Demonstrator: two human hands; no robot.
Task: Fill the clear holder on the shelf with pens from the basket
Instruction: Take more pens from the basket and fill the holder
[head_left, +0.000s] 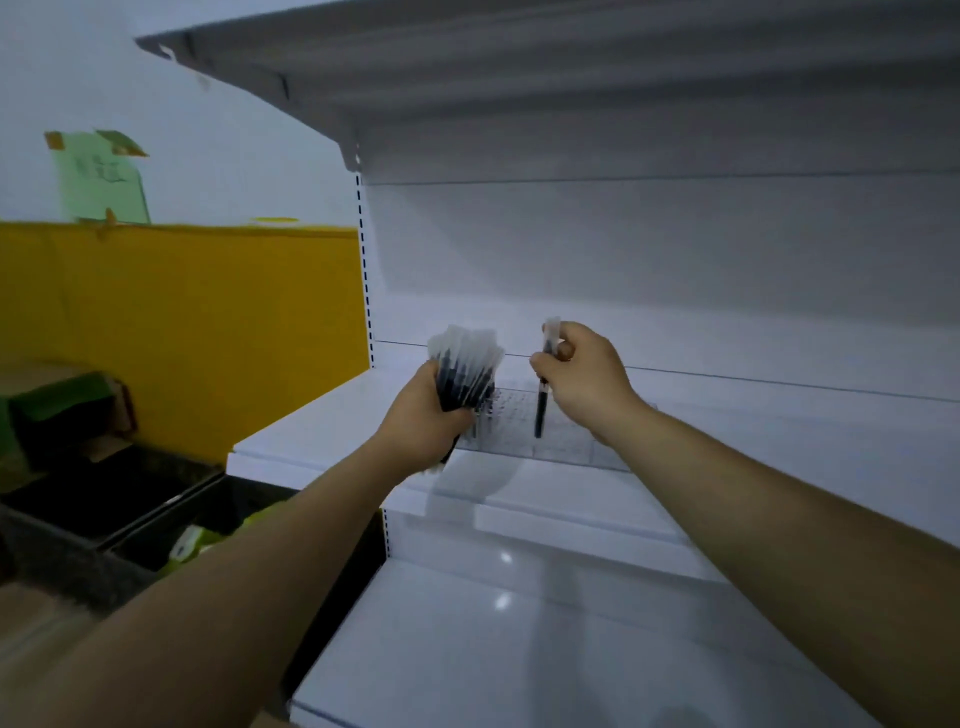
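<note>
My left hand (423, 421) grips a bundle of pens (466, 366) with dark barrels and frosted clear caps, fanned upward over the left end of the clear holder (563, 441). The holder is a low transparent block with a grid of holes, standing on the white middle shelf (311, 423). My right hand (584, 376) pinches a single pen (542, 410) upright, its dark lower end down inside the holder near the middle. The holder's right end is hidden behind my right wrist.
A white upper shelf (519, 78) overhangs the work area, and a glossy lower shelf (467, 649) lies below. To the left stand a yellow wall panel (197, 322), a green paper sign (101, 179), and dark bins (104, 499) with green packages.
</note>
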